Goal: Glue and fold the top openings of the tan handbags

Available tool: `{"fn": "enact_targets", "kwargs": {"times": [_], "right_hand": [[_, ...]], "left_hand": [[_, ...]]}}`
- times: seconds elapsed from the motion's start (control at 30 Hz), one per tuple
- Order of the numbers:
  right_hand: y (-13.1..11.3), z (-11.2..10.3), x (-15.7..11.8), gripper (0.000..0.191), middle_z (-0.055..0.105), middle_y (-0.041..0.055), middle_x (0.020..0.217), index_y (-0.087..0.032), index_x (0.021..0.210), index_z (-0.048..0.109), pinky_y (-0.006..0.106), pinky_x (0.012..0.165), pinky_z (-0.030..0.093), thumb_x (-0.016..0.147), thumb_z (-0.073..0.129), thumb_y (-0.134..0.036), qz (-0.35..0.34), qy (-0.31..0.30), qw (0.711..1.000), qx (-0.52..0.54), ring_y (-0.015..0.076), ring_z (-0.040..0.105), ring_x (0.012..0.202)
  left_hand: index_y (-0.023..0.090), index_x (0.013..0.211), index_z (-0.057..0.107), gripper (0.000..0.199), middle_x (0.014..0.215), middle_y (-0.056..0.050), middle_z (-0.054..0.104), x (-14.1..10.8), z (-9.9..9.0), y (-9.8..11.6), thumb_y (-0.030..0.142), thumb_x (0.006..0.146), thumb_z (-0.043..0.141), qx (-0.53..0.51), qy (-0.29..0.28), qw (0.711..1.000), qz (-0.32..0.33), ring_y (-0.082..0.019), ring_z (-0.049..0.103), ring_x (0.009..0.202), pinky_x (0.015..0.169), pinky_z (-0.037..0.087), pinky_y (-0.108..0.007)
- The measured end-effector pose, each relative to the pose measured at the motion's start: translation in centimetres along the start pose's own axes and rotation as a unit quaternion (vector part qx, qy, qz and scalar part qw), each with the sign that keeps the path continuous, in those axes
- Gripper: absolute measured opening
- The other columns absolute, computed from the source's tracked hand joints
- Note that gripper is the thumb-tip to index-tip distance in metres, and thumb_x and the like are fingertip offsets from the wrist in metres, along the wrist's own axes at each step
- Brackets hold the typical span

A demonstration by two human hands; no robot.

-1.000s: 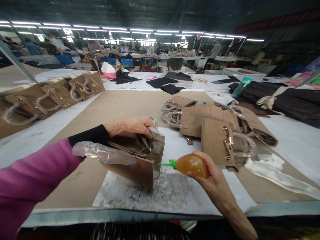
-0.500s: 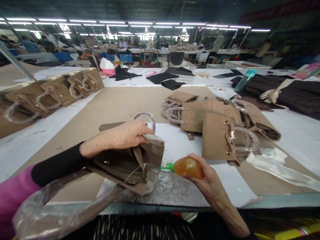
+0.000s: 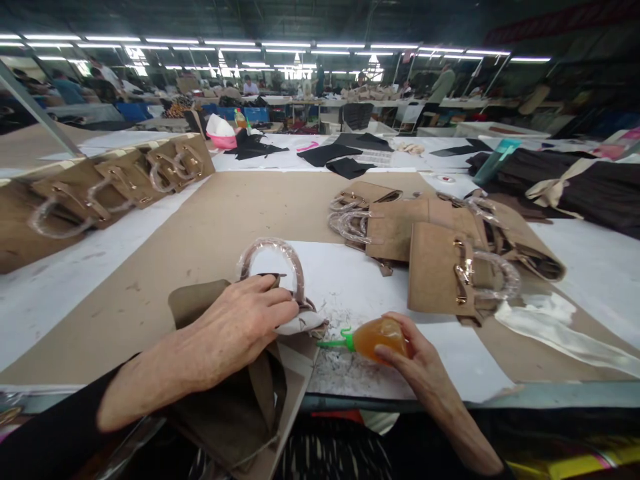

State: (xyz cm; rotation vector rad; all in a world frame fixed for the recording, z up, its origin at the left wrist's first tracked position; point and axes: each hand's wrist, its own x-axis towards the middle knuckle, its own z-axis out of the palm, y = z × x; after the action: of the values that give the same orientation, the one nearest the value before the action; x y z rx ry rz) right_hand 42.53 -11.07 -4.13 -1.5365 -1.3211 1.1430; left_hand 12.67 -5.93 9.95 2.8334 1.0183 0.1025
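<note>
My left hand (image 3: 245, 320) grips the upper edge of a brown handbag (image 3: 225, 407), its fingers curled over the rim near a plastic-wrapped handle (image 3: 280, 250). The bag hangs partly over the table's front edge, its dark inside facing me. A whitish flap shows by my fingertips. In my right hand (image 3: 415, 353) is a squeeze bottle (image 3: 377, 337) of amber liquid, lying on its side with its green nozzle pointing left. The nozzle tip is at the bag's right edge; whether it touches, I cannot tell.
Several brown handbags (image 3: 443, 267) lie piled at the right, beside a white cloth strip (image 3: 555, 327). More bags (image 3: 125, 177) stand in a row at the left. Black pieces (image 3: 333, 153) and a pink bowl (image 3: 221, 141) are at the back. Dark fabric (image 3: 590, 187) lies far right.
The bag has swung down toward me over the table's front edge, and my left hand has moved nearer with it. The bottle has shifted slightly right and stays in my right hand.
</note>
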Motion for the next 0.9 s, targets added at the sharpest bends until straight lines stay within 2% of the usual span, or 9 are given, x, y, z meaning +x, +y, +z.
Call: {"fn": "enact_targets", "kwargs": {"times": [0.3, 0.5, 0.63, 0.8, 0.9], "right_hand": [[-1.0, 0.4, -0.9, 0.046, 0.064, 0.0024, 0.089, -0.021, 0.105, 0.056, 0.033, 0.07, 0.051, 0.068, 0.074, -0.041, 0.027, -0.035, 0.998, 0.036, 0.025, 0.061, 0.081], [-2.4, 1.0, -1.3, 0.041, 0.063, 0.0006, 0.078, -0.022, 0.098, 0.057, 0.029, 0.052, 0.05, 0.068, 0.069, -0.046, 0.089, -0.009, 0.991, 0.099, 0.0231, 0.06, 0.069], [-3.0, 1.2, -1.1, 0.047, 0.065, 0.0035, 0.083, -0.02, 0.101, 0.056, 0.028, 0.049, 0.049, 0.067, 0.071, -0.049, 0.105, 0.02, 0.983, 0.149, 0.0232, 0.061, 0.069], [-3.8, 1.2, 0.4, 0.047, 0.067, 0.0065, 0.089, -0.019, 0.1, 0.057, 0.027, 0.051, 0.047, 0.068, 0.072, -0.051, 0.076, 0.059, 0.969, 0.229, 0.0221, 0.062, 0.07], [-3.9, 1.0, 1.5, 0.046, 0.066, 0.0068, 0.092, -0.02, 0.099, 0.056, 0.029, 0.055, 0.048, 0.069, 0.072, -0.052, 0.054, 0.085, 0.967, 0.234, 0.0237, 0.063, 0.073]], "left_hand": [[0.02, 0.092, 0.061, 0.018, 0.092, -0.004, 0.067, -1.5, 0.9, 1.0, 0.013, 0.083, 0.046, 0.049, 0.057, 0.997, 0.016, -0.02, 0.054, 0.08, 0.076, 0.042, -0.034], [0.016, 0.098, 0.059, 0.018, 0.097, -0.007, 0.066, -2.1, 1.4, 0.9, 0.016, 0.082, 0.051, 0.076, 0.108, 0.991, 0.008, -0.021, 0.055, 0.084, 0.076, 0.044, -0.033], [0.015, 0.102, 0.059, 0.02, 0.096, -0.008, 0.066, -1.2, 0.8, -0.8, 0.021, 0.085, 0.05, 0.118, 0.135, 0.984, 0.017, -0.022, 0.055, 0.085, 0.075, 0.045, -0.034], [0.014, 0.105, 0.058, 0.022, 0.1, -0.009, 0.064, 1.1, -1.2, -4.1, 0.022, 0.089, 0.045, 0.142, 0.135, 0.981, -0.01, -0.021, 0.055, 0.089, 0.076, 0.045, -0.033], [0.014, 0.103, 0.058, 0.022, 0.098, -0.009, 0.064, 2.6, -1.4, -4.8, 0.022, 0.091, 0.042, 0.199, 0.146, 0.969, -0.024, -0.02, 0.054, 0.087, 0.077, 0.045, -0.033]]}}
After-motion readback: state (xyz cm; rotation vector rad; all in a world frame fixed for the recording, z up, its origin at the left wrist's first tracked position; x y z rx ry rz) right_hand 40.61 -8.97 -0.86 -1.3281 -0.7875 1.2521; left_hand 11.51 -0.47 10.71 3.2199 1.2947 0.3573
